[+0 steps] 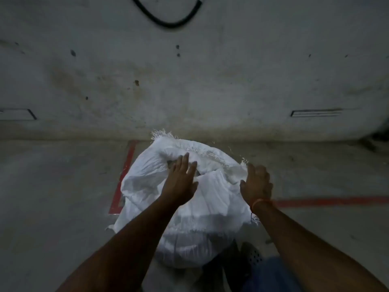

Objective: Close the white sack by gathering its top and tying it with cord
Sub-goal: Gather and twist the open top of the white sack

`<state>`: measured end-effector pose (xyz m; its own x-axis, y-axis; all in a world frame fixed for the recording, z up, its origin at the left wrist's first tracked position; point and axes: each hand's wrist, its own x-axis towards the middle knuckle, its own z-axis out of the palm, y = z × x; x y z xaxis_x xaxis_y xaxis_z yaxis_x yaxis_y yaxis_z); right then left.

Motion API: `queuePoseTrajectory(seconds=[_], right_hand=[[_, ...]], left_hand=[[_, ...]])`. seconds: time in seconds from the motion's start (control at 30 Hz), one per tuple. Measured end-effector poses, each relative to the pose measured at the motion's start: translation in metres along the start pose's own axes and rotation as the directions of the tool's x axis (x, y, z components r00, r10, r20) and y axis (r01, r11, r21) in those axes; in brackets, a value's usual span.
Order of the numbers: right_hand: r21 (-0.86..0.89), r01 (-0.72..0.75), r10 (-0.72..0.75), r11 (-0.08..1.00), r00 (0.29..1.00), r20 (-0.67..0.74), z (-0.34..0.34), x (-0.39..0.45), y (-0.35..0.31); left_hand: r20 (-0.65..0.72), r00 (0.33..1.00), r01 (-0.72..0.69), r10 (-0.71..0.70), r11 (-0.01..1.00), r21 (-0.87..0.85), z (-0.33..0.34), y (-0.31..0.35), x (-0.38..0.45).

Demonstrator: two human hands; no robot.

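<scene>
A full white woven sack (210, 209) stands on the concrete floor in front of me, its frayed top edge (189, 144) loose and partly folded over a small dark opening. My left hand (181, 182) lies flat on the sack's top with fingers spread, reaching toward the opening. My right hand (255, 184) curls over the sack's right top corner and grips the fabric there; an orange thread band circles that wrist. No cord for tying is visible.
A stained grey wall (189, 81) rises just behind the sack, with a black cable (168, 23) looping at its top. Red floor lines (124, 175) run left of and right of the sack. My dark perforated shoe (251, 255) is at the sack's base.
</scene>
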<state>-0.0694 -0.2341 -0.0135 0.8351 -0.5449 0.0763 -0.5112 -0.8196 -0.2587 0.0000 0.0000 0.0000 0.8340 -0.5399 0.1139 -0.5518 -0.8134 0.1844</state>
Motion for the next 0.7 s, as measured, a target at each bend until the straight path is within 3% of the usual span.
queuePoseTrajectory(seconds=[0.1,0.17,0.23,0.3,0.4,0.5,0.6,0.7], right_hand=[[0.111,-0.241,0.234,0.964,0.97,0.07,0.017,0.016,0.014],[0.162,-0.387,0.353,0.908,0.913,0.206,0.03,0.025,0.027],[0.254,-0.473,0.372,0.844,0.856,0.358,0.041,0.035,0.038],[0.328,-0.458,0.295,0.826,0.848,0.44,0.044,0.04,0.048],[0.343,-0.345,0.192,0.874,0.893,0.408,0.037,0.047,0.06],[0.366,-0.314,0.188,0.876,0.921,0.342,0.012,0.052,0.07],[0.416,-0.3,0.214,0.858,0.947,0.241,-0.018,0.054,0.076],[0.496,-0.299,0.208,0.816,0.95,0.231,-0.051,0.051,0.077]], left_hand=[[0.109,0.986,-0.121,0.124,0.992,-0.034,0.031,0.003,0.016],[0.195,0.967,-0.162,0.166,0.986,-0.041,0.048,0.009,0.025],[0.263,0.948,-0.179,0.178,0.984,-0.021,0.062,0.014,0.034],[0.345,0.927,-0.156,0.147,0.988,-0.001,0.073,0.017,0.039],[0.454,0.887,-0.111,0.085,0.993,0.031,0.088,0.016,0.039],[0.523,0.851,-0.107,0.054,0.992,0.071,0.09,0.018,0.04],[0.552,0.833,-0.108,0.043,0.991,0.085,0.078,0.03,0.04],[0.52,0.853,-0.128,0.049,0.985,0.117,0.06,0.049,0.04]])
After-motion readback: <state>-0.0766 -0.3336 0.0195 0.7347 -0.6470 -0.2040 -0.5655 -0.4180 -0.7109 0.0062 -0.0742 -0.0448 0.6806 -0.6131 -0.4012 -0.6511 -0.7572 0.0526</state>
